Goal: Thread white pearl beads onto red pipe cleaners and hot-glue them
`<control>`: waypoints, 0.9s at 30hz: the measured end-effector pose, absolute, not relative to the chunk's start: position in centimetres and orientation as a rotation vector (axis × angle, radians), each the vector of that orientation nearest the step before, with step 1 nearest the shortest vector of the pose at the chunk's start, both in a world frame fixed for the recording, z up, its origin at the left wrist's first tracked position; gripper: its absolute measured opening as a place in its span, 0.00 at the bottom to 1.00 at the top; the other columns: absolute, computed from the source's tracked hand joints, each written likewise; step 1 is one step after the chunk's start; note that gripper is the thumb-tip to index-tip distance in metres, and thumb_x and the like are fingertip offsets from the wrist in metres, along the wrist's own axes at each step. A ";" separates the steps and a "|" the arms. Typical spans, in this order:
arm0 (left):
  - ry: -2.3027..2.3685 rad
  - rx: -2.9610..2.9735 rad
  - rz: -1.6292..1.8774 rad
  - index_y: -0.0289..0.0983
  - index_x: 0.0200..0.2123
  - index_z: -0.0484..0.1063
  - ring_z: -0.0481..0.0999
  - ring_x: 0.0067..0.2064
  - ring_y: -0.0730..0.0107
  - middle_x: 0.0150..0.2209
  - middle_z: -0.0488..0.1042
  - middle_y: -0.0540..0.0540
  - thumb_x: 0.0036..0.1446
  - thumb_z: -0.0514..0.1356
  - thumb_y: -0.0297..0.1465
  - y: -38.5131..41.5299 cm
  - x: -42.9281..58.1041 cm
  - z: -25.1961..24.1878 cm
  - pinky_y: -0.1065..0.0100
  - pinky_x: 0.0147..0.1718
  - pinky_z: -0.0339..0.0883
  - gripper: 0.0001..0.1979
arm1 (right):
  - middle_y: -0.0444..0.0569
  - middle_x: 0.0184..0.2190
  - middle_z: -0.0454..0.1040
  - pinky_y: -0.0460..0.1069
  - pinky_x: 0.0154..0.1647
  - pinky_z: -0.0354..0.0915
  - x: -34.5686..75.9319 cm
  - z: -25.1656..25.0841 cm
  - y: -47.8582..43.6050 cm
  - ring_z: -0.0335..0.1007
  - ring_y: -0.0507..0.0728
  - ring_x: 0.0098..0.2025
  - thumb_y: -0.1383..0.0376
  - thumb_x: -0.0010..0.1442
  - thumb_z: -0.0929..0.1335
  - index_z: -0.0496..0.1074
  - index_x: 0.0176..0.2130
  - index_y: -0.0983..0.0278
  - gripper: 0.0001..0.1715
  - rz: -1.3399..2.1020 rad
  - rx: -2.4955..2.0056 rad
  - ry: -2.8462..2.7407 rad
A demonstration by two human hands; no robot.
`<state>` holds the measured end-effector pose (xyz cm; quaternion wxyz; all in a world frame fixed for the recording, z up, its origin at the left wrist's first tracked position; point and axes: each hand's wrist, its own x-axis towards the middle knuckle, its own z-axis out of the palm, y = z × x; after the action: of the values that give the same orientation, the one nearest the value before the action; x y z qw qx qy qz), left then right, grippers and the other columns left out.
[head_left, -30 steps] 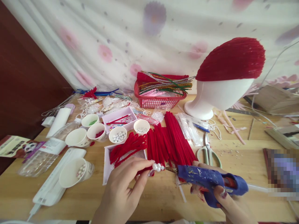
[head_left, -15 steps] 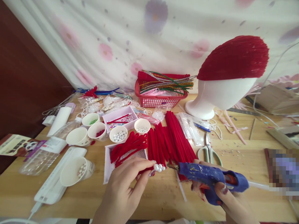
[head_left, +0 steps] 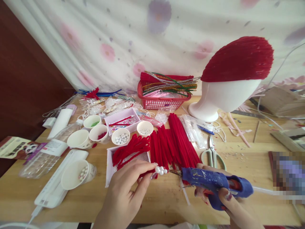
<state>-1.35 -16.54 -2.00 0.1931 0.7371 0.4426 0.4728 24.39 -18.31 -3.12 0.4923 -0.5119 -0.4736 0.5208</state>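
My left hand [head_left: 128,187] pinches a small cluster of white pearl beads [head_left: 161,170] on a red piece, just above the table's front edge. My right hand [head_left: 228,203] grips a blue hot glue gun [head_left: 214,184] with its metal nozzle touching the right side of the pearl cluster. Behind the hands lies a pile of red pipe cleaners [head_left: 173,143] and a white tray [head_left: 108,168] with looped red pieces.
Several paper cups [head_left: 78,140] with beads stand at the left. A red basket [head_left: 162,100] of pipe cleaners and a white foam head with a red cap [head_left: 235,73] stand at the back. Scissors [head_left: 213,154] lie right of the red pile.
The glue gun nozzle drew back slightly from the pearls, then came up against them again. My left hand has kept its pinch almost still.
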 end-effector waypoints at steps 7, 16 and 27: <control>1.254 2.065 1.334 0.40 0.44 0.76 0.83 0.40 0.78 0.38 0.84 0.51 0.61 0.59 0.18 -16.5 -1.4 -1.9 0.82 0.44 0.74 0.14 | 0.46 0.21 0.78 0.51 0.21 0.61 24.5 -2.9 -18.3 0.67 0.56 0.19 0.39 0.52 0.75 0.84 0.38 0.55 0.26 1.257 -1.256 -1.190; 1.246 2.067 1.338 0.41 0.44 0.75 0.83 0.39 0.74 0.37 0.84 0.50 0.61 0.59 0.18 -16.5 -1.1 -1.7 0.78 0.42 0.77 0.14 | 0.49 0.23 0.76 0.50 0.22 0.64 24.4 -2.5 -17.9 0.66 0.55 0.20 0.35 0.51 0.73 0.83 0.28 0.61 0.33 1.315 -1.285 -1.226; 1.240 2.068 1.324 0.41 0.44 0.75 0.83 0.39 0.75 0.37 0.84 0.51 0.61 0.59 0.17 -16.5 -1.1 -1.8 0.80 0.43 0.76 0.14 | 0.51 0.23 0.77 0.50 0.21 0.65 24.6 -2.5 -18.0 0.68 0.56 0.21 0.34 0.49 0.73 0.84 0.30 0.61 0.34 1.306 -1.327 -1.192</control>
<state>-1.10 -16.52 -1.85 0.1941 0.7374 0.4423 0.4721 24.61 -18.03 -2.48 0.4488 -0.5365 -0.4819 0.5277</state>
